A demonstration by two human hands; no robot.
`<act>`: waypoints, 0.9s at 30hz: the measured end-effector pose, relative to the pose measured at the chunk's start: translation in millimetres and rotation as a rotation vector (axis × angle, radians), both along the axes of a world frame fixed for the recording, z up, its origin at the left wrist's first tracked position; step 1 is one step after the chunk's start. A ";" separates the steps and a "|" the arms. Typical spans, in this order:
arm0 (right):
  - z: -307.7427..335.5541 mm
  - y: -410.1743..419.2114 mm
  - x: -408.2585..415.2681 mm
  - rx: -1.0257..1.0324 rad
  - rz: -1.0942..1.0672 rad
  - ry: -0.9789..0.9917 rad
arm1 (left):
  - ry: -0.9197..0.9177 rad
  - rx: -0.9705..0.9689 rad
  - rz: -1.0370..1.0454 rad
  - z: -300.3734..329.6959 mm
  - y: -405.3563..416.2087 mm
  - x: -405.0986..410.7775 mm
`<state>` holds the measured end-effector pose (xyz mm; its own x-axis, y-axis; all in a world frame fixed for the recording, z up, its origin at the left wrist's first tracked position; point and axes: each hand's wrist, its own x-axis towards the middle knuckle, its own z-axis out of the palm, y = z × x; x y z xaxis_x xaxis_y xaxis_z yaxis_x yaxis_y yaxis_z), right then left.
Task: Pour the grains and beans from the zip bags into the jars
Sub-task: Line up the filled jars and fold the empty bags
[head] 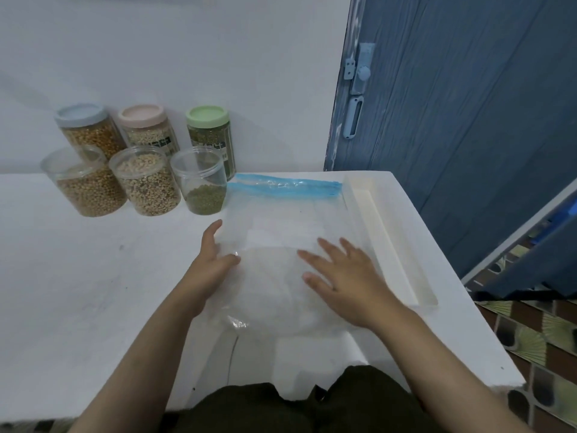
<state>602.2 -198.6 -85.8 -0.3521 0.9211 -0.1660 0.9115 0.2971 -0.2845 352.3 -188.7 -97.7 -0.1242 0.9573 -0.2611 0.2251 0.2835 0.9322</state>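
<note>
A clear zip bag [281, 232] with a blue zip strip [285, 185] lies flat on the white table [93, 292], looking empty. My left hand [215, 264] touches its left edge with fingers extended. Spread flat, my right hand [346, 276] presses on the bag's right half. Three open jars stand at the back left: one with tan grains [84, 182], one with pale beans [145, 179], and one partly filled with green beans [201, 179].
Behind the open jars stand three lidded jars with a blue lid [81, 115], a pink lid [142, 115] and a green lid [207, 115]. A long white tray [387, 242] lies along the table's right edge. A blue door [468, 120] is at the right.
</note>
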 end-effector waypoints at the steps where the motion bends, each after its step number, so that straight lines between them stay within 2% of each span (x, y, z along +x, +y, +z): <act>1: -9.7 -1.3 -6.9 -0.076 0.002 -0.055 | 0.067 0.025 -0.041 -1.3 -1.0 -0.8; 3: -29.0 -0.7 -15.4 -0.126 -0.047 -0.102 | 0.281 0.059 -0.055 -5.5 0.4 0.4; 5: -40.1 2.7 -19.1 -0.101 -0.092 -0.119 | 0.379 0.073 -0.009 -7.2 2.4 2.8; 6: -42.4 5.1 -20.5 -0.089 -0.106 -0.129 | 0.353 0.067 0.013 -6.0 3.5 3.4; 9: -42.9 13.5 -24.8 -0.080 -0.145 -0.147 | 0.115 -0.028 0.056 3.1 2.7 1.3; 13: -36.0 29.3 -26.5 -0.067 -0.174 -0.203 | -0.023 -0.061 -0.016 8.0 -7.1 -6.2; 15: -34.8 36.2 -25.0 -0.058 -0.183 -0.206 | 0.060 -0.012 -0.116 4.4 -11.9 -8.0; 17: -37.6 40.3 -21.6 -0.058 -0.190 -0.158 | 0.280 0.027 -0.232 -4.0 -13.3 -11.1; 19: -42.8 39.5 -18.1 -0.039 -0.192 -0.095 | 0.434 0.091 -0.256 -15.7 -14.6 -14.0; 24: -50.4 29.7 -14.3 0.135 -0.220 0.023 | 0.505 0.219 -0.211 -33.7 -20.2 -19.4; 27: -38.8 14.0 -11.9 0.273 -0.118 0.183 | 0.470 0.232 -0.197 -35.5 -22.8 -21.8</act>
